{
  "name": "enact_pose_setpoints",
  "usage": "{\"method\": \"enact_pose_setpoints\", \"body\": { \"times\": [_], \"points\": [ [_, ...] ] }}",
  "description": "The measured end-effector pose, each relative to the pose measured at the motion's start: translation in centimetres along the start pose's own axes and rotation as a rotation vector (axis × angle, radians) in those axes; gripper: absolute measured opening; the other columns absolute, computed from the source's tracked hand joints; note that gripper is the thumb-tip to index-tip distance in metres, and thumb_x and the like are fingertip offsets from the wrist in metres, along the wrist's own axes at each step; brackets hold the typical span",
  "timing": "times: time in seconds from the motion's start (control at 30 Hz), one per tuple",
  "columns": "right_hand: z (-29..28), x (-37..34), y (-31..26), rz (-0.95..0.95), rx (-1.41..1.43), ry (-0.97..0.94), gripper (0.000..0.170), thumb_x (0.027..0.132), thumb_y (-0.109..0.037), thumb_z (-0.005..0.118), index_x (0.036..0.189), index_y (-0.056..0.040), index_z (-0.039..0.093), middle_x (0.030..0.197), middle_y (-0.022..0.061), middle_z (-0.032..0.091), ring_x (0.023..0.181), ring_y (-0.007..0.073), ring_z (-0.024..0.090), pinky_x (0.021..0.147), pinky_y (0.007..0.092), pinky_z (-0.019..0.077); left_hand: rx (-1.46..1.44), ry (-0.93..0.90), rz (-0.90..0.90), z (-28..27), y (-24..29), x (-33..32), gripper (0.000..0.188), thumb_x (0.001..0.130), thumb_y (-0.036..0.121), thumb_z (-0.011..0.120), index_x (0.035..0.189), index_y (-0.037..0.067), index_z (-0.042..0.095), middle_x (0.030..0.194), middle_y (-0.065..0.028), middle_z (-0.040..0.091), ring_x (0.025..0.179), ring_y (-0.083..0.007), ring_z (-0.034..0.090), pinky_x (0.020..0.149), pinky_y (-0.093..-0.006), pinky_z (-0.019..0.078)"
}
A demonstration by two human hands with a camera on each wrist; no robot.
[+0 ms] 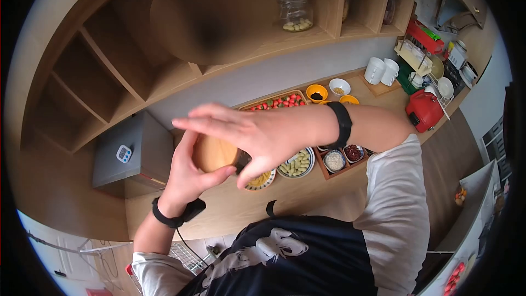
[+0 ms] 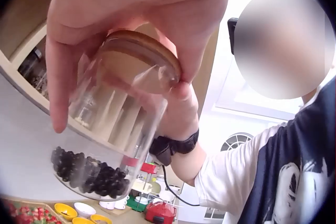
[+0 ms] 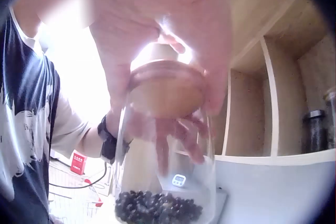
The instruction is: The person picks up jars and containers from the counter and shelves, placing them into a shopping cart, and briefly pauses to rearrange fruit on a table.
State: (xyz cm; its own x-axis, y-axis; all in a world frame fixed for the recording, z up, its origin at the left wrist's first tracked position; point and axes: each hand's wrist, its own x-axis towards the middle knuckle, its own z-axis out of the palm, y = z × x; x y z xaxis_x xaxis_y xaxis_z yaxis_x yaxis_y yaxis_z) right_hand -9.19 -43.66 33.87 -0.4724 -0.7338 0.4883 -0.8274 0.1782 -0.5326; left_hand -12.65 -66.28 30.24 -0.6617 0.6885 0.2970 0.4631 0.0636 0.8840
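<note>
Both hands hold a clear glass jar [image 2: 118,145] up over the counter. Its round wooden lid [image 1: 212,154] sits on the jar's mouth, facing my head. Small dark beads or beans [image 3: 157,206] cover the jar's bottom. My left hand [image 1: 188,172] grips it from the left, its thumb near the lid's edge; through the glass in the right wrist view its fingers show on the far side. My right hand [image 1: 255,134] reaches across from the right, thumb and fingers on either side of the lid.
Behind the hands, the wooden counter [image 1: 164,208] bears a tray of strawberries [image 1: 282,100], yellow bowls [image 1: 316,92], a plate of pale green pieces [image 1: 296,163] and a sectioned wooden box [image 1: 334,174]. A grey box [image 1: 131,148] stands left. Shelves [image 1: 115,57] hang above; a red appliance [image 1: 424,111] stands right.
</note>
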Motion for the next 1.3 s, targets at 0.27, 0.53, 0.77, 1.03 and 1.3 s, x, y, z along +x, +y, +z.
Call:
{"method": "enact_pose_setpoints", "body": {
  "times": [0.27,0.53,0.77,1.03,1.3],
  "points": [
    [-16.0,-1.7,9.8,0.262,-0.991,0.688,0.053,0.084,-0.032,0.069,0.128,-0.0029,0.061,0.126,0.0219,0.061,0.119,0.0379,0.057,0.099,0.0452,0.0494,0.007,0.343,-0.109,-2.5,-3.2,-9.8,0.094,0.077,0.049,0.078,0.147,0.001,0.038,0.119,-0.0128,0.06,0.109,-0.0262,0.066,0.078,-0.0371,0.062],
    [-23.3,-8.2,21.2,0.853,-0.769,0.813,0.108,0.068,-0.058,0.083,0.148,-0.0023,0.036,0.14,0.0324,0.047,0.13,0.0461,0.049,0.109,0.0462,0.0435,-0.085,0.655,-0.233,-2.3,-4.4,-17.5,0.084,0.081,0.044,0.075,0.144,0.0,0.042,0.122,-0.015,0.059,0.106,-0.0299,0.067,0.073,-0.0384,0.0624],
    [-24.1,-8.4,23.3,0.704,-0.361,1.05,0.106,0.064,-0.046,0.092,0.137,0.0079,0.038,0.128,0.024,0.06,0.117,0.0332,0.062,0.097,0.038,0.0517,-0.066,0.831,-0.389,-1.7,-5.2,-21.4,0.078,0.084,0.036,0.075,0.146,0.003,0.042,0.126,-0.0147,0.056,0.104,-0.0289,0.068,0.069,-0.0367,0.0637],
    [-24.7,-8.6,23.3,0.768,-0.637,0.846,0.109,0.064,-0.053,0.089,0.14,0.008,0.042,0.117,0.0215,0.068,0.11,0.0271,0.065,0.096,0.0358,0.0507,-0.068,0.936,-0.487,1.2,-4.4,-22.6,0.081,0.083,0.04,0.075,0.145,-0.001,0.043,0.128,-0.0152,0.058,0.108,-0.0287,0.066,0.082,-0.0349,0.0581],
    [-23.3,-12.1,22.0,0.761,-0.062,0.768,0.056,0.097,-0.043,0.059,0.14,-0.0071,0.058,0.142,0.0058,0.056,0.134,0.0177,0.046,0.113,0.0346,0.03,0.119,0.976,-0.501,2.0,-4.8,-28.5,0.067,0.083,0.03,0.075,0.139,0.001,0.051,0.114,-0.0083,0.062,0.093,-0.0125,0.063,0.079,-0.0265,0.054]
  ]
}}
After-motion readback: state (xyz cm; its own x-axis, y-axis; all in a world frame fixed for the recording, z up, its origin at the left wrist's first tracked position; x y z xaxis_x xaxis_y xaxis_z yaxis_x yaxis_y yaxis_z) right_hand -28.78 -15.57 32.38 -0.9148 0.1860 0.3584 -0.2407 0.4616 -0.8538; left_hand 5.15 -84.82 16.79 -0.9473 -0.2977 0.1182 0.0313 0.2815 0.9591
